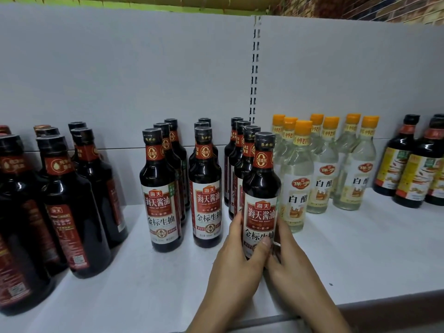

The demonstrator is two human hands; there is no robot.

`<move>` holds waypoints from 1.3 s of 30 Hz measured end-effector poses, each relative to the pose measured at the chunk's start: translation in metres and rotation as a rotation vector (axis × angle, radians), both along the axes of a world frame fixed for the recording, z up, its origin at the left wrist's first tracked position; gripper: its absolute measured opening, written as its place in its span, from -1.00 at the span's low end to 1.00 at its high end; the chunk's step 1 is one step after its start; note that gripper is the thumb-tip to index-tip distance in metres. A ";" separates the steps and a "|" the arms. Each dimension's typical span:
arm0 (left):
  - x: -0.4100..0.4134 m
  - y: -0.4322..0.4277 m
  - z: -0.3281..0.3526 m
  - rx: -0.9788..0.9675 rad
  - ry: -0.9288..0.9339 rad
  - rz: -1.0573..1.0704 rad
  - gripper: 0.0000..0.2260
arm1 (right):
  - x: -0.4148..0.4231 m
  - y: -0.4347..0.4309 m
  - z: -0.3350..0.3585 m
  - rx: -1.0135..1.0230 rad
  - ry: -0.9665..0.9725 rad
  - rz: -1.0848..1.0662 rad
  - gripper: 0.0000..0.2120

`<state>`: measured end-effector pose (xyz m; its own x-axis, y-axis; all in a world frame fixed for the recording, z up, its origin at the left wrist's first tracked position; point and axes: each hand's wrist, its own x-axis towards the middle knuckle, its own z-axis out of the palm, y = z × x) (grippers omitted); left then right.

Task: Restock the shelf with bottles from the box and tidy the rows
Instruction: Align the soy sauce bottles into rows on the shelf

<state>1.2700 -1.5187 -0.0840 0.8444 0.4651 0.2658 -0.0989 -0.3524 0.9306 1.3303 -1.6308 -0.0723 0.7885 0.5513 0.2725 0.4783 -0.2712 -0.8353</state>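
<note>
Now the left hand [236, 255] and right hand [289, 257] grip one soy sauce bottle [262, 186], and a shove could tip the white vinegar bottle [297, 188] beside it.

Soft, even light; small glints on dark bottles [67, 193]; wide-angle bowing, blur at edges

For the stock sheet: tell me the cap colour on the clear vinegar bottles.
Orange caps, clearest in the head view.

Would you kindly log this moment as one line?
left hand, right hand: grip soy bottle | upright, front of row | vinegar to its right
</note>
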 end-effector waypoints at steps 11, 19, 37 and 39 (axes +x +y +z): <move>0.002 0.001 -0.002 0.002 0.017 0.030 -0.34 | 0.000 -0.001 -0.002 0.004 -0.004 -0.013 -0.44; -0.014 0.002 0.003 -0.037 0.023 0.034 -0.43 | -0.010 -0.007 -0.004 0.115 0.024 -0.145 -0.46; -0.098 0.061 0.019 -0.033 -0.023 0.246 -0.62 | -0.075 0.058 0.013 0.051 -0.031 0.098 -0.76; -0.114 0.075 0.019 -0.032 -0.044 0.314 -0.63 | -0.084 0.076 0.013 0.031 -0.029 0.163 -0.73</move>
<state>1.1560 -1.4440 -0.0655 0.6463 0.7100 0.2796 -0.0302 -0.3424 0.9391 1.2465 -1.5550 -0.0596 0.6807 0.6622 0.3134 0.5383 -0.1620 -0.8271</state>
